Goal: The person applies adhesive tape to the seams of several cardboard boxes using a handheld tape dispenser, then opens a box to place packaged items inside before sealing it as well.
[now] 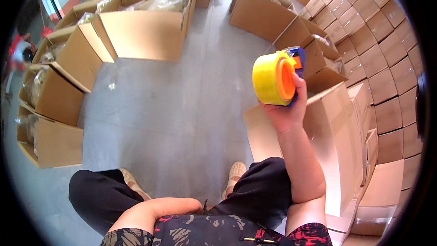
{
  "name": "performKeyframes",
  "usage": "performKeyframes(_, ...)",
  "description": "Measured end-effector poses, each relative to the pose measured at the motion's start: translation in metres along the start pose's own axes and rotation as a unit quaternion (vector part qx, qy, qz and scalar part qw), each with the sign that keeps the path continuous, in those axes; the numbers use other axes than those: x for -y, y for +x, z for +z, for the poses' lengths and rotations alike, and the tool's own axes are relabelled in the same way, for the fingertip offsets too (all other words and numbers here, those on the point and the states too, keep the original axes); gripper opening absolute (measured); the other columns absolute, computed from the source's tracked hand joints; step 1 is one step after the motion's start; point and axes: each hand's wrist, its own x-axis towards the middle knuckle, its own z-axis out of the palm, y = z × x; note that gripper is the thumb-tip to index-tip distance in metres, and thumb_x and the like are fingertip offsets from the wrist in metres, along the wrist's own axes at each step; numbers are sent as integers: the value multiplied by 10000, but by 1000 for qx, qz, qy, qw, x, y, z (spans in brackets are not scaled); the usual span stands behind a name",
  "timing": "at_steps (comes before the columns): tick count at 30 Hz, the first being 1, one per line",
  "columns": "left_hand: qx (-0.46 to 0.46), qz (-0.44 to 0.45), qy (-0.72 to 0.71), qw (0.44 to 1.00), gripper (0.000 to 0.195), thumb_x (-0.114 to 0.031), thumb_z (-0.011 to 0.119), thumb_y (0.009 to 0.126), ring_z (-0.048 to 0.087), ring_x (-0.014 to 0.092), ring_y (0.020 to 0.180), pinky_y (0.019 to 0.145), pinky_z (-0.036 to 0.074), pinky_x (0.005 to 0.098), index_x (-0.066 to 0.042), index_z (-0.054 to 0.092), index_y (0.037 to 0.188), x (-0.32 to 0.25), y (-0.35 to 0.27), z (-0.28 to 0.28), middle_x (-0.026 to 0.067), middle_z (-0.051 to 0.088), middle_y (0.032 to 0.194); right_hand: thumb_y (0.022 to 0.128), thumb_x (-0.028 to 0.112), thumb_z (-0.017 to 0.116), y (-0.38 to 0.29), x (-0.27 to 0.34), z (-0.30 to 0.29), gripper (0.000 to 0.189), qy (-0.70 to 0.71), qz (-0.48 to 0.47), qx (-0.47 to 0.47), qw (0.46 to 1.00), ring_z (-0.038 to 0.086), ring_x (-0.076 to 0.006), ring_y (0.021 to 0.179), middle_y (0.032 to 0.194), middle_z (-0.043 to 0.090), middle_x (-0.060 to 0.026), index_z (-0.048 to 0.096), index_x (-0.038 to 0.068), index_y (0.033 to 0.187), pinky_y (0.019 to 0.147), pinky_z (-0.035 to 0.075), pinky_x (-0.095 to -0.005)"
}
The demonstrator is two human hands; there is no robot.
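Observation:
My right hand [286, 109] is raised at the right and grips a tape dispenser [299, 62] with a blue body and an orange hub, loaded with a wide roll of yellow packing tape [269, 79]. Just beneath and beside my right forearm stands a large cardboard box [327, 123], with a flap [261, 133] spread toward the floor. My left forearm lies bent across my lap; the hand itself is out of view. Between my knees and feet lies the grey floor [164, 109].
Open cardboard boxes [143, 34] holding plastic-wrapped items curve round the left and far side. More open boxes [263, 13] stand at the upper right. Closed cartons [379, 58] are stacked as a wall along the right. A small white scrap [112, 86] lies on the floor.

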Motion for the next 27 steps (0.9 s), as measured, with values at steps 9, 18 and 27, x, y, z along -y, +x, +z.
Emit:
performKeyframes(9, 9, -40, -11, 999, 445, -318, 684, 891, 588, 255, 1144, 955, 451, 458, -176, 621, 1307, 9, -25, -3, 111, 656, 1257, 857, 387, 638, 3, 27, 26, 502, -6, -45, 55, 997, 606, -227, 1138, 1259, 610, -34, 549, 173, 1303, 917, 516, -408)
performKeyframes(18, -85, -112, 62, 988, 575, -361, 717, 867, 557, 269, 1227, 1017, 431, 466, -216, 549, 1398, 8, -42, -1, 98, 602, 1359, 837, 398, 645, -68, 34, -3, 505, 30, -21, -14, 999, 602, -213, 1145, 1262, 604, -17, 559, 188, 1288, 923, 514, -389)
performKeyframes(27, -550, -242, 178, 779, 599, -446, 688, 863, 603, 339, 1152, 974, 488, 437, -236, 530, 1402, -60, -275, -91, 119, 645, 1277, 835, 407, 657, -50, 8, -25, 451, 40, 52, -54, 996, 651, -189, 1048, 1173, 653, -1, 602, 206, 1235, 798, 572, -384)
